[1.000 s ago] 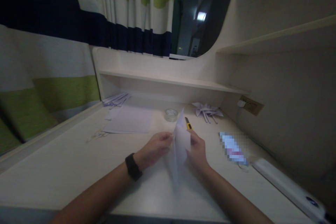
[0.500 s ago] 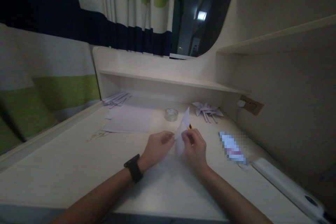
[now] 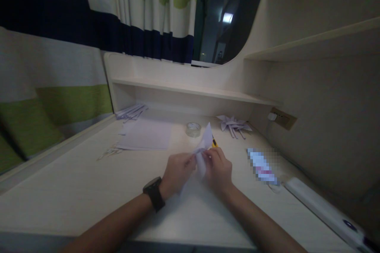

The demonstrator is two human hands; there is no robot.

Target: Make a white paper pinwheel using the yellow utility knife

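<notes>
Left hand (image 3: 177,172) and right hand (image 3: 219,169) — both pinched shut on one folded white paper (image 3: 204,145) — hold it just above the middle of the desk (image 3: 74,189), its point tilted upward. Behind it lie a tape roll (image 3: 193,129) and a yellow cutter (image 3: 213,142); a paper stack (image 3: 147,134) sits toward the rear left corner.

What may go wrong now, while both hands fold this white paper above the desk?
1. The left hand and right hand pinch the paper in the air in dim light, so the crease may come out crooked.
2. The yellow utility knife lies just behind the paper; the right hand might knock it.
</notes>
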